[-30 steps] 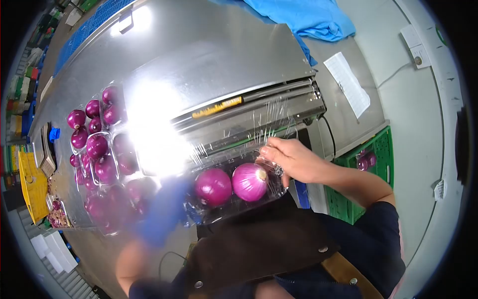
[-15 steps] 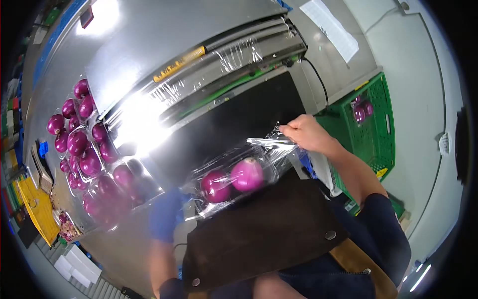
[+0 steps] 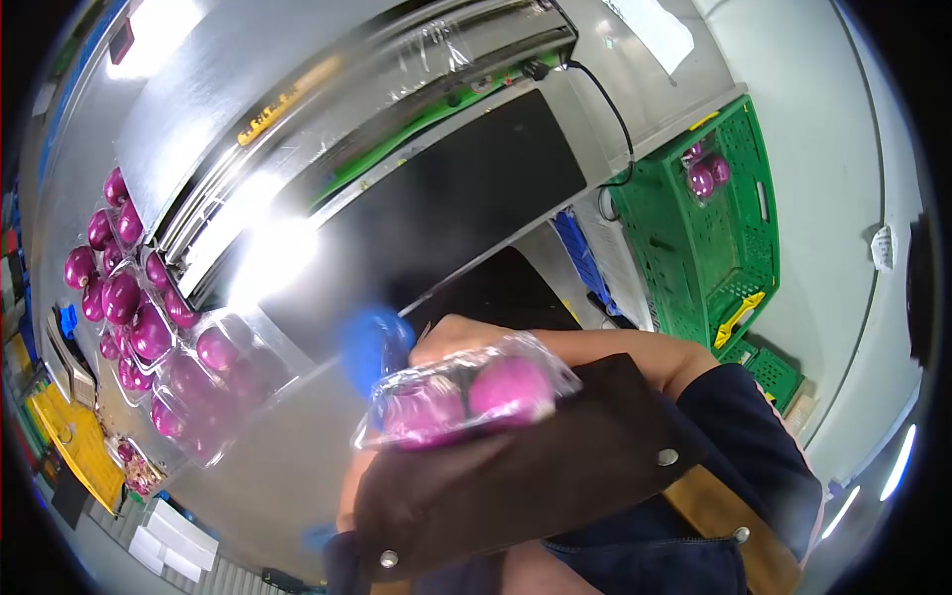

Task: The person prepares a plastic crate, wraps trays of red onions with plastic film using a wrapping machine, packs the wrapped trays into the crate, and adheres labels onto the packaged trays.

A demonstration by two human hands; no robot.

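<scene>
A clear tray of red onions (image 3: 509,389), covered in shiny plastic film, is held up close to my apron, with two onions visible. My left hand (image 3: 375,349), in a blue glove and blurred, grips the left end of this tray. Bare and bent across from the right, my right hand (image 3: 451,339) is at the tray's far side with its fingers curled against it, partly hidden. Beyond the hands lies the black plate (image 3: 486,169) of the wrapping machine, with its film roller (image 3: 416,69) behind.
Several trays of red onions (image 3: 149,332) stand at the left of the steel table (image 3: 268,436). A green crate (image 3: 664,228) at the right holds one wrapped onion pack (image 3: 706,174). A yellow crate (image 3: 74,441) is at lower left. A black cable (image 3: 625,129) runs beside the machine.
My right hand, which was stretching film out to the right, has moved left to the tray's far side. The tray is raised and tilted, and the film lies close around it. The view has shifted.
</scene>
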